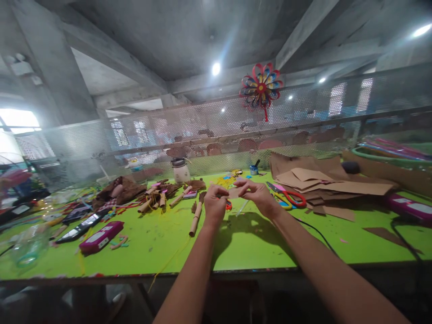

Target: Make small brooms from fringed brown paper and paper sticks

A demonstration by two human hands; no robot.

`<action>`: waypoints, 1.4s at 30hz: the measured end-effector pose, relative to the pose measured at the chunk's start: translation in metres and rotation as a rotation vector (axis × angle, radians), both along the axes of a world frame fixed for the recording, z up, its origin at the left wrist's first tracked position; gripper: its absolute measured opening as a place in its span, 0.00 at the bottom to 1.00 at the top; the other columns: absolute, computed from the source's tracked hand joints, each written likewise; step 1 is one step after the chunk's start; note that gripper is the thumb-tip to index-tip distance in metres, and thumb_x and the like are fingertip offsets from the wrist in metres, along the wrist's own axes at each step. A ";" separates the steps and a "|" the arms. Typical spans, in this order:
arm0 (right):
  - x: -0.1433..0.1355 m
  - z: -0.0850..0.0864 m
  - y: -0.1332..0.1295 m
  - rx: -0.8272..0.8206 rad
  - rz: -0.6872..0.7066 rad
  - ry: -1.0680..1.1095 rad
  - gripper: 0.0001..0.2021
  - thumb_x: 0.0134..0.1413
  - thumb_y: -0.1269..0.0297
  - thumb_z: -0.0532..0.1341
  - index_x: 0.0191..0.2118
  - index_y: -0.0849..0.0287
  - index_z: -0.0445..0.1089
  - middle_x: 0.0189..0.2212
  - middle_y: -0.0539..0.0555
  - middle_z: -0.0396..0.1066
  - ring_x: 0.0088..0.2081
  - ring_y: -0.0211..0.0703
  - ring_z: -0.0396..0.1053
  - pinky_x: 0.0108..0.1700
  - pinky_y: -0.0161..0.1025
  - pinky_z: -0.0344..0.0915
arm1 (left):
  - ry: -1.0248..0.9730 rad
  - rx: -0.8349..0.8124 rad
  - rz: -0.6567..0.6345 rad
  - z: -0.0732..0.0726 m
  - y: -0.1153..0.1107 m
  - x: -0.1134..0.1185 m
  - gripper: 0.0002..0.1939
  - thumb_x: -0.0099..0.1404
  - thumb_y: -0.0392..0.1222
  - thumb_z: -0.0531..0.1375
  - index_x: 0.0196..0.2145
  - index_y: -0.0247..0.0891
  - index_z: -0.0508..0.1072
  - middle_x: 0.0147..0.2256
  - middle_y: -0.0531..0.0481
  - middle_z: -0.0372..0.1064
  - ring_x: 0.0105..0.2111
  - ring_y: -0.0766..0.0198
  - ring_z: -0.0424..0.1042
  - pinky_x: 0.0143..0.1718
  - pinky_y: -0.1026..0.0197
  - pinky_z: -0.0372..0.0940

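Above the green table, my left hand [216, 202] and my right hand [258, 195] pinch a small piece of brown paper [233, 193] between them, one at each end. Just left of my left hand lies a rolled brown paper tube [195, 220]. Scissors with red-orange handles [295, 199] rest to the right of my right hand, beside a yellow-handled pair [282, 202]. Under the hands I see a thin whitish stick [242, 208] and a small orange-red item, partly hidden by my left hand.
Stacked brown paper sheets [324, 184] lie at the right, with a purple device [410, 209] and black cables near them. More paper rolls [153, 198], a white jug [181, 170], a second purple device [101, 237] and a phone [81, 227] occupy the left. A perforated metal screen [151, 139] stands behind.
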State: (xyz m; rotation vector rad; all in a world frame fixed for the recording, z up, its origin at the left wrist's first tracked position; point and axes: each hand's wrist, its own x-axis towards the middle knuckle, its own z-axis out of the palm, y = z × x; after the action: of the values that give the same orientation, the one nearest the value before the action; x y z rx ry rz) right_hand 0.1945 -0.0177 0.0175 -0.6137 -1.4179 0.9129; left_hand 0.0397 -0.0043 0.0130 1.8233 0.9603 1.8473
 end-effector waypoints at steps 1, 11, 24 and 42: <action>0.000 0.001 -0.001 0.003 0.015 -0.003 0.07 0.34 0.61 0.69 0.19 0.56 0.72 0.43 0.54 0.70 0.48 0.47 0.64 0.53 0.44 0.56 | 0.018 0.094 0.037 0.002 -0.002 0.000 0.07 0.46 0.27 0.56 0.19 0.37 0.67 0.25 0.53 0.64 0.30 0.66 0.65 0.35 0.63 0.61; -0.001 -0.001 0.001 0.127 -0.060 -0.109 0.06 0.40 0.62 0.67 0.20 0.56 0.73 0.51 0.54 0.65 0.55 0.47 0.57 0.57 0.46 0.51 | 0.109 0.346 0.230 0.002 -0.007 -0.001 0.08 0.52 0.26 0.56 0.23 0.38 0.68 0.31 0.49 0.62 0.36 0.63 0.64 0.41 0.60 0.61; -0.002 -0.004 0.007 -0.135 -0.105 -0.011 0.08 0.35 0.66 0.66 0.28 0.59 0.76 0.26 0.50 0.73 0.31 0.41 0.67 0.41 0.41 0.61 | 0.091 -0.049 0.051 -0.004 0.004 -0.003 0.07 0.46 0.29 0.57 0.24 0.37 0.70 0.25 0.53 0.66 0.28 0.65 0.64 0.32 0.64 0.59; 0.001 -0.011 0.016 -0.384 0.120 0.142 0.16 0.26 0.64 0.70 0.29 0.64 0.76 0.25 0.54 0.74 0.25 0.38 0.67 0.33 0.38 0.63 | -0.266 -0.562 -0.441 -0.005 0.003 -0.005 0.18 0.44 0.40 0.67 0.35 0.31 0.77 0.25 0.49 0.72 0.24 0.68 0.67 0.29 0.65 0.61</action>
State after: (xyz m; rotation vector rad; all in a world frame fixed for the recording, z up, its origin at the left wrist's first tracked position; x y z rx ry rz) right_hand 0.1957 -0.0017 0.0063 -0.7374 -1.1691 1.3154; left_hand 0.0352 -0.0009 0.0083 1.2813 0.7934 1.3322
